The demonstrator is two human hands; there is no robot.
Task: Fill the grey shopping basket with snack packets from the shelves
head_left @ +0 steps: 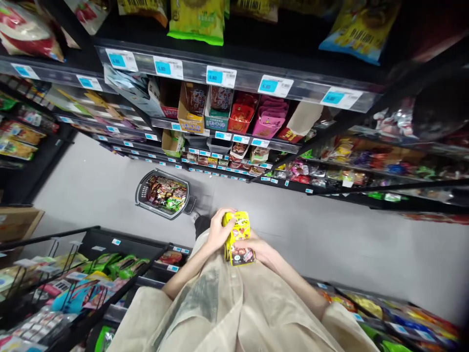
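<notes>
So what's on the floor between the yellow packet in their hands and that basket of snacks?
In the head view, only bare grey floor separates the yellow packet from the basket.

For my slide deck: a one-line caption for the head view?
Both hands, left hand and right hand, hold a yellow snack packet between shop shelves.

Basket (163,194) on floor (330,234), left of packet (238,239).

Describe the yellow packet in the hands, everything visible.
The yellow packet is a small glossy pouch, apparently plastic film, with red and dark printing and a picture panel near its lower end. It stands roughly upright, slightly tilted, over the grey floor in front of the person's body. The left hand grips its upper left edge; the right hand supports its lower right side.
</notes>
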